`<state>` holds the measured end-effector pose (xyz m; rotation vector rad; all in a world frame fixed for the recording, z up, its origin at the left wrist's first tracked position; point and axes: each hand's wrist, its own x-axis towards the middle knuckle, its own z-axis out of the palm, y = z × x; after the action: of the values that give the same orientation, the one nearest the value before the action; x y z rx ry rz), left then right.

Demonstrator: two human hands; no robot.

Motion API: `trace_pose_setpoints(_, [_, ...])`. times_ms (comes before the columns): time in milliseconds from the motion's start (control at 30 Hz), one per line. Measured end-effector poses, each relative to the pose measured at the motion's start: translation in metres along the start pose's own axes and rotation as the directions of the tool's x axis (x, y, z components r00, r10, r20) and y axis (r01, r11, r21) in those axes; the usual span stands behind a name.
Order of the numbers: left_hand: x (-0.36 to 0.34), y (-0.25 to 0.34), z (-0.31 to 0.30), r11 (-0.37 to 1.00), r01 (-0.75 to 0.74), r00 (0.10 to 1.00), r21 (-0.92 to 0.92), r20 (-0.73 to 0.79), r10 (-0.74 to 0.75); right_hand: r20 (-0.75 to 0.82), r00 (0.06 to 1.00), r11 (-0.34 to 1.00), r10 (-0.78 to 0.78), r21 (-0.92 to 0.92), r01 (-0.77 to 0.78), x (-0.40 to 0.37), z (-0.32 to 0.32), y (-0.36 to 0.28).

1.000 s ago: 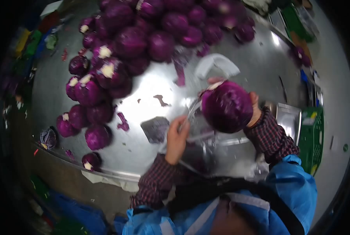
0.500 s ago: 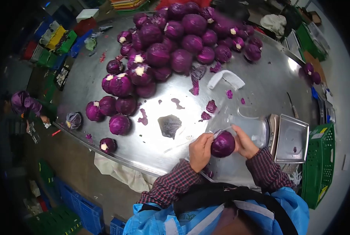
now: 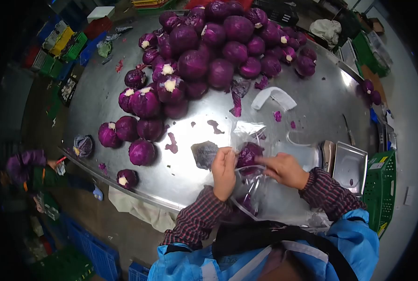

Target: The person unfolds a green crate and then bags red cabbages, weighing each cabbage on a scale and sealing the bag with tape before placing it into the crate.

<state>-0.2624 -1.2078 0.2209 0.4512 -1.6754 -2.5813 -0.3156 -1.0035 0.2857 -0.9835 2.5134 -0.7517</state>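
A red cabbage head (image 3: 249,153) sits inside a clear plastic bag (image 3: 246,131) on the steel table (image 3: 312,112), just in front of me. My left hand (image 3: 224,169) grips the bag's edge on the cabbage's left side. My right hand (image 3: 284,168) pinches the bag's opening on the cabbage's right side. The bag's upper part stands up loosely above the cabbage. A big heap of red cabbages (image 3: 209,51) fills the far half of the table.
A loose outer leaf (image 3: 203,153) lies left of my hands. A metal scale tray (image 3: 350,166) and green crate (image 3: 380,187) stand at right. A knife (image 3: 348,129) and white plastic piece (image 3: 274,97) lie beyond. Another person (image 3: 36,171) crouches at left below the table.
A second ago the cabbage was raised near the camera; it came down to the table and now sits in the clear bag, with both hands on the bag's edges.
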Motion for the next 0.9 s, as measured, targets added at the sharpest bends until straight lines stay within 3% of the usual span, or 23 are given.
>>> trace_pose_setpoints(33, [0.002,0.013,0.002,0.958,-0.209,0.978,0.198,0.025,0.208,-0.008,0.956,0.953,-0.294,-0.084,0.292,0.014,-0.007,0.001])
trace_pose_setpoints(67, [0.009,0.022,0.003,0.834,-0.401,0.913,0.379,0.083,0.4,-0.006,0.966,0.966,-0.259,-0.006,0.259,0.018,-0.021,-0.01])
trace_pose_setpoints(100, [0.012,0.026,0.005,0.841,-0.393,0.915,0.372,0.07,0.396,0.011,0.966,0.966,-0.258,-0.006,0.258,0.023,-0.025,-0.006])
trace_pose_setpoints(133, [0.014,0.029,0.005,0.958,-0.244,0.969,0.152,0.003,0.246,0.008,0.966,0.962,-0.258,0.095,0.256,0.025,-0.027,-0.003])
trace_pose_setpoints(167, [0.02,0.033,0.004,0.992,-0.093,0.996,-0.079,-0.009,0.093,-0.02,0.967,0.949,-0.255,0.184,0.255,0.028,-0.027,0.001])
trace_pose_setpoints(200, [0.022,0.036,-0.003,0.99,-0.12,0.993,-0.075,-0.03,0.118,0.009,0.995,0.936,-0.098,0.341,0.089,0.025,-0.04,-0.007])
trace_pose_setpoints(233, [0.019,0.035,-0.006,0.987,-0.136,0.991,-0.085,-0.027,0.134,0.005,0.994,0.941,-0.105,0.325,0.098,0.033,-0.05,-0.009])
trace_pose_setpoints(300, [-0.001,0.032,-0.011,0.975,-0.221,0.971,-0.04,0.08,0.223,-0.015,0.942,0.785,-0.336,0.547,0.289,0.039,-0.056,-0.013])
trace_pose_setpoints(333, [0.008,0.042,-0.013,0.942,-0.199,0.98,0.271,0.048,0.194,0.228,0.944,0.89,-0.24,0.441,0.12,0.049,-0.059,-0.008])
trace_pose_setpoints(367, [0.004,0.039,-0.017,0.944,-0.189,0.982,0.271,0.056,0.181,0.226,0.947,0.889,-0.227,0.445,0.107,0.052,-0.055,-0.011])
trace_pose_setpoints(433, [0.004,0.027,-0.025,0.995,-0.096,0.985,0.042,-0.14,0.101,0.24,0.866,0.779,-0.439,0.582,0.234,0.081,-0.056,-0.009])
trace_pose_setpoints(467, [-0.002,0.031,-0.027,0.946,-0.275,0.957,0.174,-0.048,0.287,0.361,0.816,0.707,-0.452,0.702,0.081,0.093,-0.064,-0.011])
trace_pose_setpoints(500, [-0.004,0.026,-0.027,0.953,-0.252,0.963,0.168,-0.052,0.263,0.516,0.777,0.77,-0.362,0.635,-0.063,0.111,-0.071,-0.014])
trace_pose_setpoints(533, [-0.002,0.019,-0.028,0.987,-0.09,0.994,0.129,-0.055,0.098,0.65,0.71,0.82,-0.272,0.543,-0.183,0.141,-0.081,-0.011])
trace_pose_setpoints(567, [0.005,0.013,-0.028,0.994,0.058,0.998,0.096,-0.045,-0.053,0.377,0.806,0.881,-0.457,0.314,0.353,0.167,-0.068,0.021])
trace_pose_setpoints(600, [0.005,0.004,-0.026,0.974,-0.02,0.992,0.227,-0.114,0.047,0.204,0.899,0.905,-0.387,-0.1,0.412,0.202,-0.077,0.026])
trace_pose_setpoints(633, [-0.007,-0.001,-0.029,0.966,-0.014,0.995,0.26,-0.091,0.039,-0.002,0.818,0.777,-0.575,-0.313,0.546,0.253,-0.077,0.061])
trace_pose_setpoints(667, [-0.01,-0.007,-0.03,0.982,-0.019,0.997,0.188,-0.071,0.033,-0.268,0.807,0.841,-0.526,-0.301,0.449,0.295,-0.079,0.076])
trace_pose_setpoints(700, [-0.013,-0.01,-0.03,0.993,-0.013,0.998,0.118,-0.064,0.021,-0.409,0.785,0.838,-0.465,-0.489,0.242,0.329,-0.081,0.089])
trace_pose_setpoints(767, [-0.014,-0.004,-0.029,0.994,0.02,0.994,0.107,-0.109,-0.008,-0.446,0.746,0.763,-0.494,-0.634,0.126,0.392,-0.081,0.119])
trace_pose_setpoints(867, [-0.011,0.004,-0.033,0.996,0.074,0.983,0.049,-0.171,-0.064,-0.359,0.903,0.817,-0.237,-0.576,-0.014,0.433,-0.07,0.125])
trace_pose_setpoints(900, [-0.015,0.007,-0.034,0.995,0.097,0.976,-0.002,-0.196,-0.096,-0.387,0.862,0.806,-0.329,-0.59,0.043,0.436,-0.068,0.135])
